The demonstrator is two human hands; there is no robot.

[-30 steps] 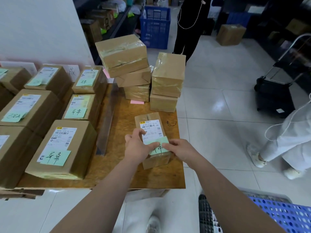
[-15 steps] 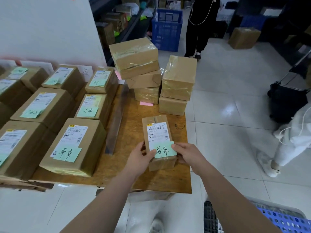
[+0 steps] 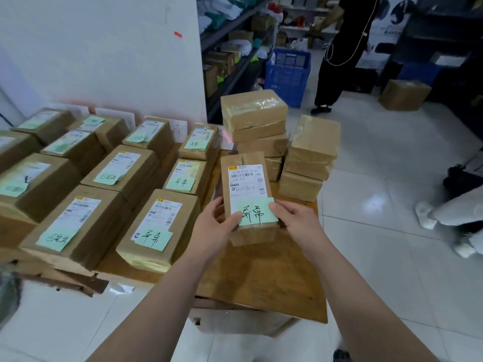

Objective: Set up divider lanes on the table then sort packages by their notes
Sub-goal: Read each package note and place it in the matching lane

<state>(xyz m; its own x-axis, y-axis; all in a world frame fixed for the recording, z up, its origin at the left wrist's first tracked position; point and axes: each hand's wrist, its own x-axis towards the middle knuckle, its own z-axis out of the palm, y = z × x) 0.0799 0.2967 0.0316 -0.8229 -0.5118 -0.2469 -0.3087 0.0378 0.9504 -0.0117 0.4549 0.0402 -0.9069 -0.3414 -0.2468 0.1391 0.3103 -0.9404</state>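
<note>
I hold a small brown package [image 3: 248, 184] with a white shipping label and a green handwritten note [image 3: 257, 211], lifted above the wooden table [image 3: 264, 275]. My left hand [image 3: 217, 226] grips its left side and my right hand [image 3: 292, 220] grips its right side, thumb on the note. To the left, several noted packages lie in rows, the nearest [image 3: 159, 228] carrying the same two written characters. A clear divider strip [image 3: 213, 178] stands between those rows and the lifted package, mostly hidden behind it.
Unlabelled taped packages [image 3: 253, 113] are stacked at the table's back right, with a second stack [image 3: 311, 155] beside them. A blue crate [image 3: 287, 74] and shelves stand behind. One person in black stands on the tiled floor at the back; another person's legs are at the right.
The package has come up off the table and nearer to me, held in both hands. The camera has swung left, showing more of the sorted rows.
</note>
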